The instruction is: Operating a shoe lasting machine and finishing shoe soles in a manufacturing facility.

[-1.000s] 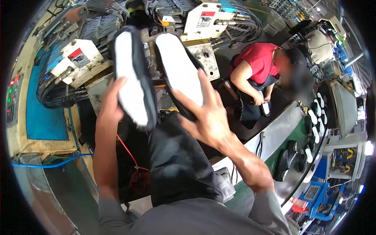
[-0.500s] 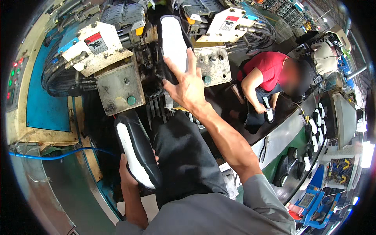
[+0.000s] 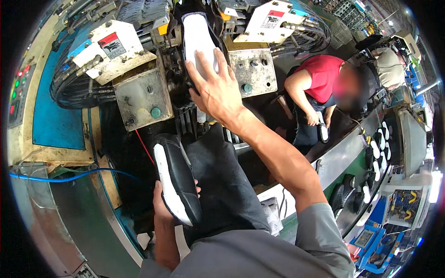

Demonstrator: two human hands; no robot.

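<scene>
Lowered left hand (image 3: 162, 208) grips black shoe (image 3: 176, 178), fingers mostly hidden; right hand (image 3: 215, 90) splayed on white sole (image 3: 197, 37).

Left of the grip: grey press block (image 3: 143, 99) with green button (image 3: 155, 112), hose bundle (image 3: 74, 88) behind it, blue panel (image 3: 58, 120) and control lights (image 3: 17, 83) further left. Blue cable (image 3: 69, 176) runs low left. Right: second block (image 3: 252, 69), person in red shirt (image 3: 322, 76) seated, conveyor (image 3: 343, 155) with shoes (image 3: 378, 150) far right.

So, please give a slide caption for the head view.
Right hand presses a shoe into the press; left hand holds another shoe.
</scene>
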